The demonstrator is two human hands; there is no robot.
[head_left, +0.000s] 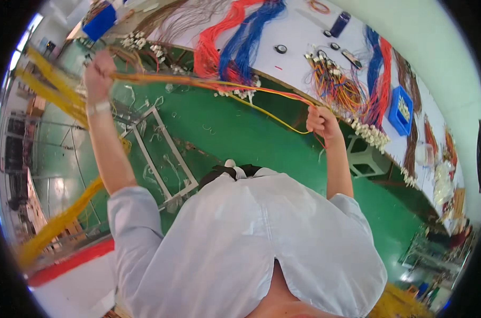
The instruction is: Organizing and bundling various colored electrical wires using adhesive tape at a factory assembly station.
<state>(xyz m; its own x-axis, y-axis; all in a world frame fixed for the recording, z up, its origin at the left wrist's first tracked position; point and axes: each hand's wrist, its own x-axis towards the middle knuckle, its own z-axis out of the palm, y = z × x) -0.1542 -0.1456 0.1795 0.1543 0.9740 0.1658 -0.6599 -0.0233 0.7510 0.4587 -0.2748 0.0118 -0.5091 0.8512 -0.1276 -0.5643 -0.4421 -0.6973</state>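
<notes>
A thin bundle of red, yellow and orange wires [219, 84] stretches between my two hands across the front of the white table. At the far left, my left hand [100, 71] is closed round one end, slightly smeared by motion. My right hand [324, 124] is a fist round the other end, with short wire tails hanging below it. One yellow wire [272, 115] sags in a loop under the bundle. Behind the bundle, long red wires [211, 50] and blue wires [251, 37] lie over the table edge, white connectors at their ends.
On the white table [298, 50] are a tape roll [280, 49], a dark bottle [340, 24], a heap of wire harnesses [333, 82] and a blue tray [395, 117]. Yellow wire hanks [63, 220] hang at left. A metal frame [171, 148] and a stool [365, 159] stand below.
</notes>
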